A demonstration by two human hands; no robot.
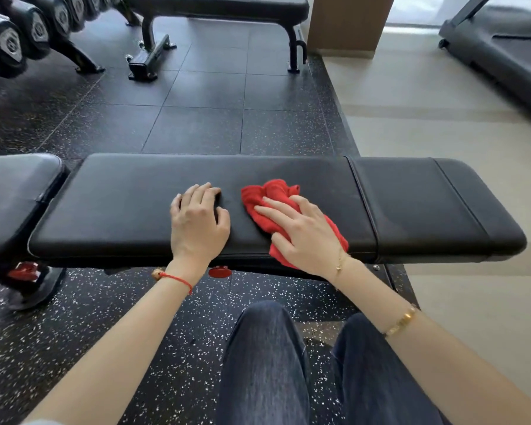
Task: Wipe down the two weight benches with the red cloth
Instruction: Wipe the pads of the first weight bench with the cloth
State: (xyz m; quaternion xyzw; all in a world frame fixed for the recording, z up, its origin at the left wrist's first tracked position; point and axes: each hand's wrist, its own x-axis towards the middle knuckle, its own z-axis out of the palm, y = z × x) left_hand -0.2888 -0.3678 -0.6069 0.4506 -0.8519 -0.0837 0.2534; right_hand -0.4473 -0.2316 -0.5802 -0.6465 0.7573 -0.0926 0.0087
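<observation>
A long black padded weight bench [120, 204] lies crosswise right in front of me. The red cloth [272, 194] is crumpled on its pad, just right of centre. My right hand [304, 234] lies flat on the cloth with its fingers spread, pressing it to the pad. My left hand [196, 219] rests palm down on the bare pad just left of the cloth, holding nothing. A second black bench [215, 7] stands further back at the top of the view, across the floor.
A rack of black dumbbells [19, 38] runs along the upper left. A treadmill [503, 47] stands at the upper right on the pale floor. A wooden column [347, 23] rises beside the far bench. Dark rubber floor tiles [196, 118] lie between the benches. My legs [267, 363] are below.
</observation>
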